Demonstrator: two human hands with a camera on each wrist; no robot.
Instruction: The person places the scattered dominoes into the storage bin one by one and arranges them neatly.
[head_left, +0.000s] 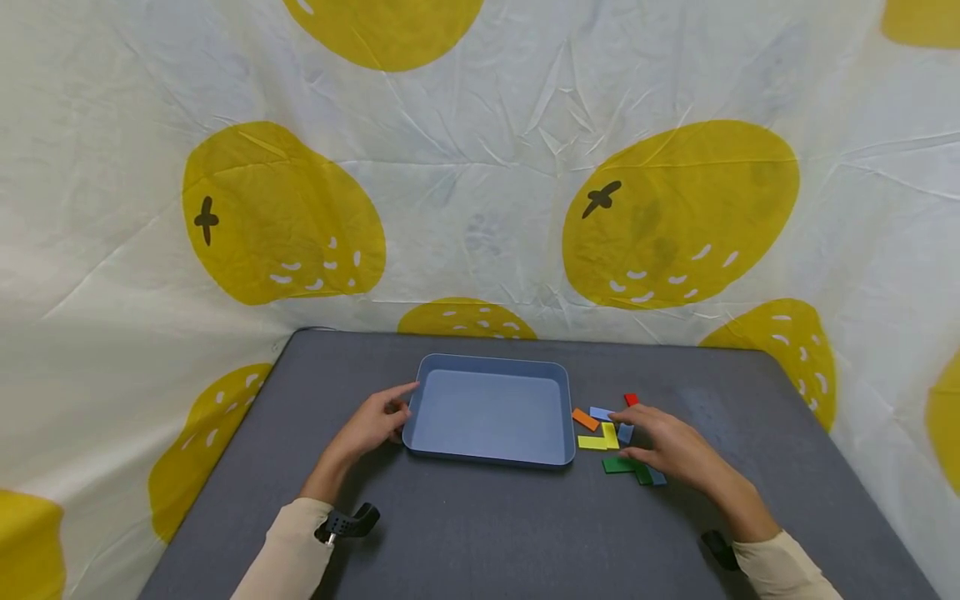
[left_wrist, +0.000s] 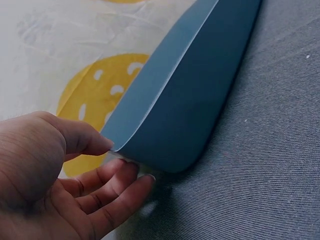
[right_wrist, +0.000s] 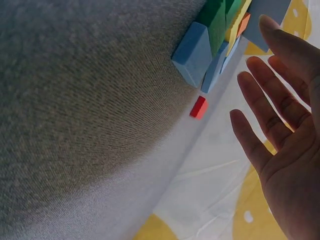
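Observation:
A shallow blue-grey tray (head_left: 491, 460) lies on the dark table. At its left side is my left hand (head_left: 380, 419), with one finger stretched to the rim. In the left wrist view, the thumb of that hand (left_wrist: 37, 165) meets the rim by a corner and the other fingers are loosely bent beside the outer wall. To the right of the tray, my right hand (head_left: 675, 446) is over a loose group of coloured blocks, its fingers spread and holding nothing. Among them are a green block (head_left: 618, 465), a yellow block (head_left: 592, 442), an orange block (head_left: 585, 419) and a red block (head_left: 631, 399).
Behind the table (head_left: 480, 533) hangs a white cloth (head_left: 480, 225) with yellow fruit prints. Blue blocks lie near and partly under the right hand, one pale blue block (head_left: 601, 413) near its fingertips. A dark band (head_left: 352, 521) is around the left wrist.

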